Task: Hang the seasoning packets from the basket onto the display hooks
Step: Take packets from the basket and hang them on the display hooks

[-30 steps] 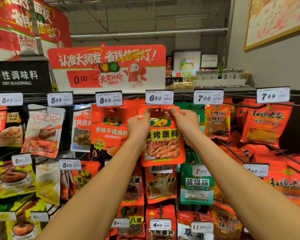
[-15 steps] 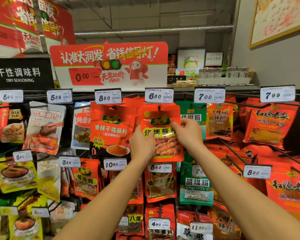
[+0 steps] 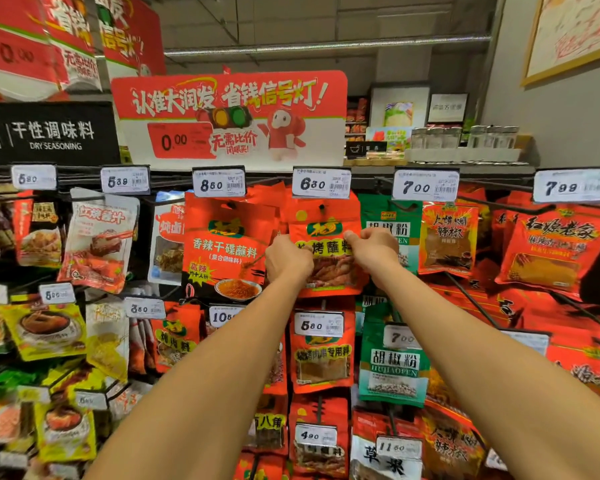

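both hands [image 3: 286,259] [image 3: 373,249] lower on orange packet [image 3: 326,268], hanging under 6.80 tag [image 3: 321,183]

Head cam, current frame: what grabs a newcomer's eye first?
Dead centre, the left hand and right hand each pinch a side of an orange-red seasoning packet hanging under the 6.80 price tag. Above it stands the big red-and-white promo sign with a traffic light and mascot. All round hang rows of red, green and yellow packets on hooks.

I log a shop aisle: price tags [image 3: 321,183] top centre, hooked packets [image 3: 392,362], "DRY SEASONING" sign [image 3: 49,133] upper left.
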`<state>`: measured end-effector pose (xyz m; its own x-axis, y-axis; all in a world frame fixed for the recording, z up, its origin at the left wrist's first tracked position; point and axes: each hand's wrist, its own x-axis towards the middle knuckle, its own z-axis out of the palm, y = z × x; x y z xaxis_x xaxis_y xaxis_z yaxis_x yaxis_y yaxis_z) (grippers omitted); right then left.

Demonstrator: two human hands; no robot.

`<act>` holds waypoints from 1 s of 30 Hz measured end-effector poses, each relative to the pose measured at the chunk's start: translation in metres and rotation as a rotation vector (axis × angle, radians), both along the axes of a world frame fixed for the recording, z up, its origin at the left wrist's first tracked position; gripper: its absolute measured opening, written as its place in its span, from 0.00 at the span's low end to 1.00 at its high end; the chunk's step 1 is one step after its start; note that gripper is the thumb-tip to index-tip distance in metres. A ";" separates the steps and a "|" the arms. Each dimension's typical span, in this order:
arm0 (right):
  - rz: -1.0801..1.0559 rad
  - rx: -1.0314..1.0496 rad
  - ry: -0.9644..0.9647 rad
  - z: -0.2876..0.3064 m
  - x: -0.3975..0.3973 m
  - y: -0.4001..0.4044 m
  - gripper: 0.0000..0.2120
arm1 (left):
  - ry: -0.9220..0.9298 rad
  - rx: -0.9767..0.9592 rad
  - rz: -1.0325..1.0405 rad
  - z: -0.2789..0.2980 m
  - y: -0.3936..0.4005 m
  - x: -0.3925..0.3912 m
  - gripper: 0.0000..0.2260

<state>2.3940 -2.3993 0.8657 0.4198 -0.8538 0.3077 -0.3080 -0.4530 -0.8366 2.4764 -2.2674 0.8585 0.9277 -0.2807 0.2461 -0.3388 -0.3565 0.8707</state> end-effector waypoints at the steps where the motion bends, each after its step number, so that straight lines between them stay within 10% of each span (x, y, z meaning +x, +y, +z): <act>1: 0.016 0.001 -0.011 -0.003 -0.004 0.001 0.16 | 0.006 -0.024 -0.020 -0.001 0.002 0.000 0.09; 13: 0.168 0.136 -0.332 -0.029 -0.081 0.038 0.09 | -0.100 -0.282 -0.299 -0.016 0.069 -0.027 0.11; 20: 0.376 0.486 -0.362 -0.102 -0.126 0.077 0.10 | 0.257 -0.322 -0.483 -0.095 0.130 -0.024 0.10; 30: 0.132 0.906 0.032 -0.346 -0.144 0.123 0.12 | 0.854 -0.081 -0.262 -0.343 0.186 -0.053 0.09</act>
